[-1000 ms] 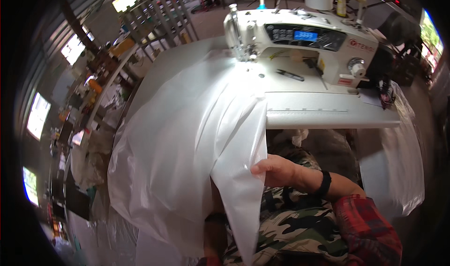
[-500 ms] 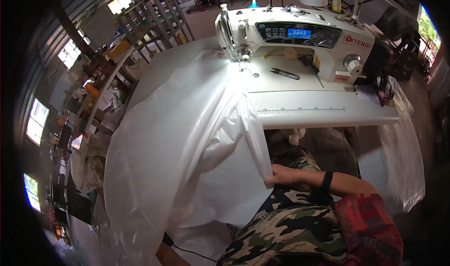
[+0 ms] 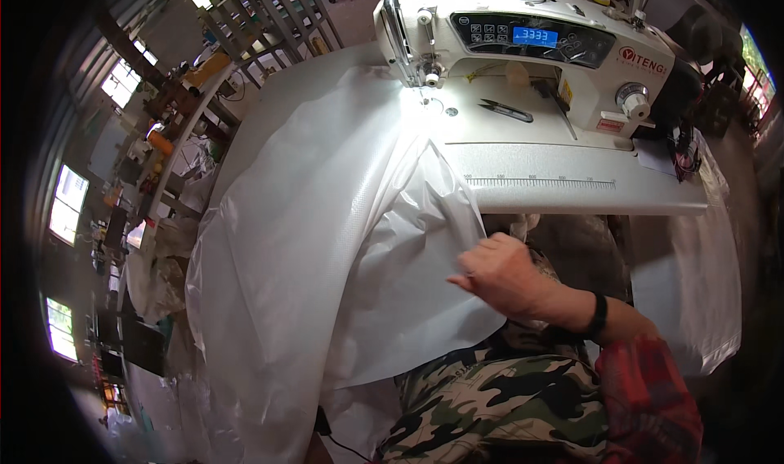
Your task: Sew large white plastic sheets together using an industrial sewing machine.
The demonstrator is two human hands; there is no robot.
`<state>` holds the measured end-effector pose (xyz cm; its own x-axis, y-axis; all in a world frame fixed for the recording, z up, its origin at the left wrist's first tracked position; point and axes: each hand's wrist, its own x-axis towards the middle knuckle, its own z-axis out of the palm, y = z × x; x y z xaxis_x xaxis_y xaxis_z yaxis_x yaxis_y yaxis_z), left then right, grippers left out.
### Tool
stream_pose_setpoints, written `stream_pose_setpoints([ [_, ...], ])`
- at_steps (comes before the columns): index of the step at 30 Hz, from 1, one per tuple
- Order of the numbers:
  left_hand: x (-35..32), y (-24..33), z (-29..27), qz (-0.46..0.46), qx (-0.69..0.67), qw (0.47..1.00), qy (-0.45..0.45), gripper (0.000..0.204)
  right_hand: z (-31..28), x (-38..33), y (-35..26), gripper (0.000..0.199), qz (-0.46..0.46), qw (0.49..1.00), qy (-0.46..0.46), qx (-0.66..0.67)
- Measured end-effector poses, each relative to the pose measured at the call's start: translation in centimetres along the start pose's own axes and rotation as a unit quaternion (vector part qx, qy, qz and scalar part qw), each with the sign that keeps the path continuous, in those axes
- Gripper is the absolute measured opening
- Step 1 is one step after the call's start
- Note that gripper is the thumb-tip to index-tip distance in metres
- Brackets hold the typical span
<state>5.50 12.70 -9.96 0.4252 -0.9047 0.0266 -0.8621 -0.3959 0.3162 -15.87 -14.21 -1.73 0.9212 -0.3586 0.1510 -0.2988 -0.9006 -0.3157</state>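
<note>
draping off the table's left edge [image 3: 269, 113] and down over the lap, white sheet [image 3: 327, 243], far end tucked under the needle [image 3: 425, 96] so the seam can feed straight. pinching the sheet's right edge near the table front, right hand [image 3: 502, 276], fingers closed on the fabric to keep it taut. left hand out of sight. lying by the machine [image 3: 531, 47], snips [image 3: 506, 110], within reach.
</note>
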Motion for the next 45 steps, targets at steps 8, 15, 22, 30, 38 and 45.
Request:
stream_pose_setpoints([
  [8, 0.2, 1.6, -5.1, 0.019, 0.055, 0.998, 0.014, 0.040, 15.6, 5.6, 3.8, 0.041, -0.138, 0.972, -0.109, -0.154],
  [15, 1.0, 2.3, -6.5, 0.127, 0.114, 0.975, 0.144, 0.059, 11.9, 10.1, -0.6, 0.035, -0.047, 0.929, -0.043, 0.364],
  [22, 2.2, 2.6, -9.4, 0.025, -0.062, 0.982, 0.175, 0.059, 9.6, 13.8, -5.5, 0.028, 0.033, 0.627, -0.152, 0.764],
  [30, -1.3, 1.7, -15.9, -0.071, -0.485, 0.852, 0.182, 0.058, 13.3, 12.7, -7.1, 0.042, 0.070, 0.646, -0.170, 0.741],
  [38, -1.8, 4.3, -17.6, -0.153, -0.679, 0.700, 0.161, 0.057, 4.9, 8.9, -12.2, 0.048, -0.232, 0.510, -0.300, 0.772],
  [45, -3.6, 1.5, -16.6, -0.155, -0.206, 0.953, 0.163, 0.050, 8.3, 6.2, -7.0, 0.037, -0.043, 0.652, -0.349, 0.672],
])
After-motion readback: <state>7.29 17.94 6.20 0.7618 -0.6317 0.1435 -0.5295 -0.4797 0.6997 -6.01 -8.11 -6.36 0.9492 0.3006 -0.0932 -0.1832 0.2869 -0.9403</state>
